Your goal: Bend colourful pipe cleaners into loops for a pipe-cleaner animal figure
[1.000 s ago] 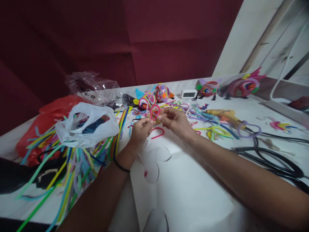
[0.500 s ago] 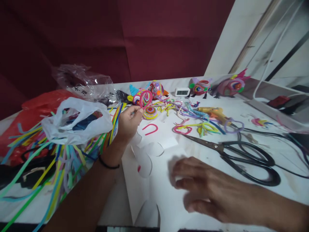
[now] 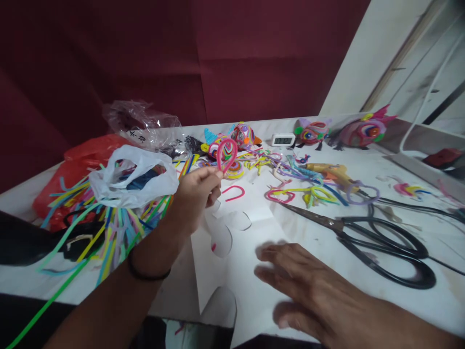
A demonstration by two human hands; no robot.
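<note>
My left hand [image 3: 198,194] pinches the ends of a pink pipe cleaner loop [image 3: 236,149], a teardrop standing upright above the fingertips. Below it, a pink U-shaped pipe cleaner [image 3: 243,192] lies on white paper [image 3: 250,271] with curved cutouts along its left side. Over the paper's right part is my right hand [image 3: 305,286], fingers apart and holding nothing. Large black-handled scissors [image 3: 337,224] lie open to the right of that hand, blades pointing left.
Pipe cleaner bundles [image 3: 119,232] and a white plastic bag [image 3: 109,179] crowd the left. Colourful fish-like crafts [image 3: 366,131] and a small digital clock [image 3: 283,140] line the back. A yellow glue gun [image 3: 327,170] lies among pipe cleaner scraps; its cable runs right.
The view has shifted slightly, so most things appear a little further right. My left hand still holds the pink loop, now turned a bit. My right hand remains spread over the paper.
</note>
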